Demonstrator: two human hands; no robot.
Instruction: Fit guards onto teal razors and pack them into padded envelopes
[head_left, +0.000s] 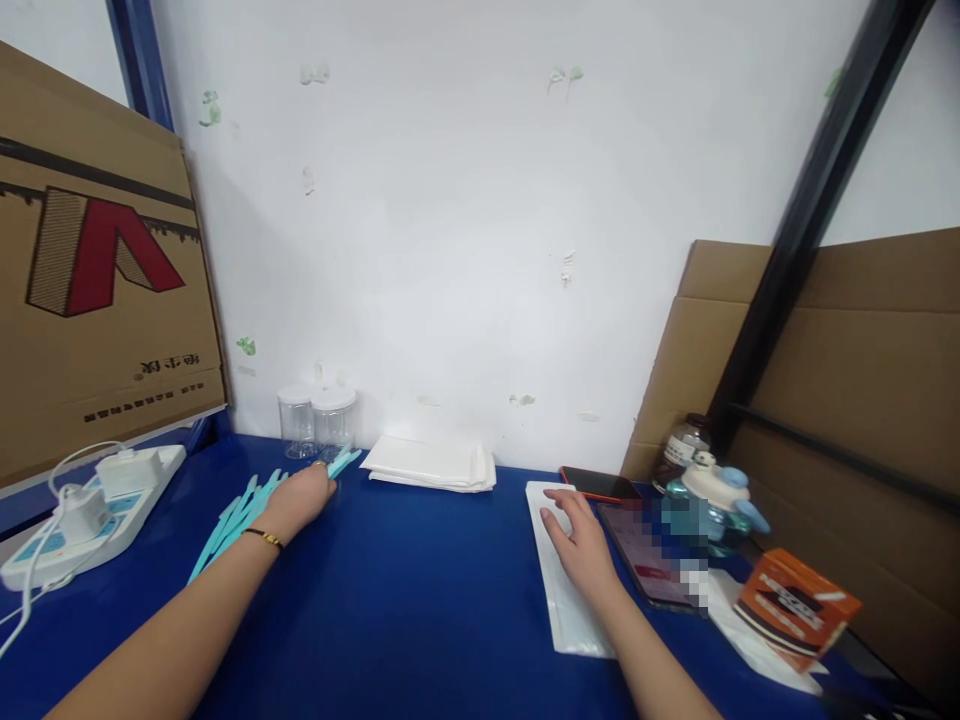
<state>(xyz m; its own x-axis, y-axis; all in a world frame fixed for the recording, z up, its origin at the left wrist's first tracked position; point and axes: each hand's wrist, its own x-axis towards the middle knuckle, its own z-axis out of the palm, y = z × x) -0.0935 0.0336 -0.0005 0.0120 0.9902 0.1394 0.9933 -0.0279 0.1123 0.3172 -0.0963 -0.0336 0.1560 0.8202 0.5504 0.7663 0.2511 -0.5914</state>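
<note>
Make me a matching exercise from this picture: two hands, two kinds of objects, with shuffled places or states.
Things:
1. Left hand
2. Right hand
3. Clear jars
4. Orange box

Places or states:
A. At the white packet
B. Near the cream-lidded bottle
C. Holding teal strips
D. By the wall

Pairs: 1-C, 2-A, 3-D, 4-B.

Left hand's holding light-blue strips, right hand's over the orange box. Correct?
Not the box: the head view shows the right hand over the white packet; the orange box stands farther right. The left hand does hold light-blue strips.
</note>
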